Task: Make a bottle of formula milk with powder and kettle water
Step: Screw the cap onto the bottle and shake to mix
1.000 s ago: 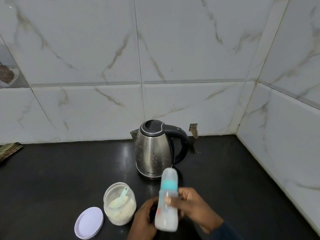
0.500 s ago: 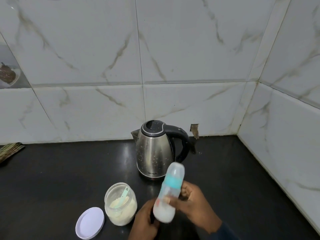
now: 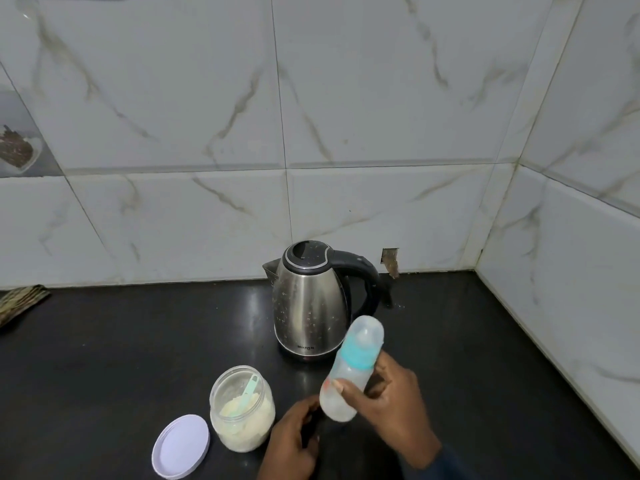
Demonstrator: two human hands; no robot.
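My right hand (image 3: 391, 407) grips a capped baby bottle (image 3: 349, 370) with a teal collar and milky liquid, tilted so its top leans to the right, above the black counter (image 3: 104, 358). Just left of the bottle's base is my left hand (image 3: 294, 441), fingers loosely curled and holding nothing. An open clear jar of formula powder (image 3: 242, 410) with a teal scoop (image 3: 247, 393) inside stands left of my hands. Its white lid (image 3: 180, 446) lies beside it. A steel kettle (image 3: 310, 303) with a black handle stands behind, lid closed.
Marble-tiled walls enclose the counter at the back and right, meeting in a corner at the far right. A folded cloth (image 3: 19, 303) lies at the far left edge of the counter.
The bottle has swung from nearly upright to tilted with its top to the right and sits a little higher. My left hand stays low beside its base.
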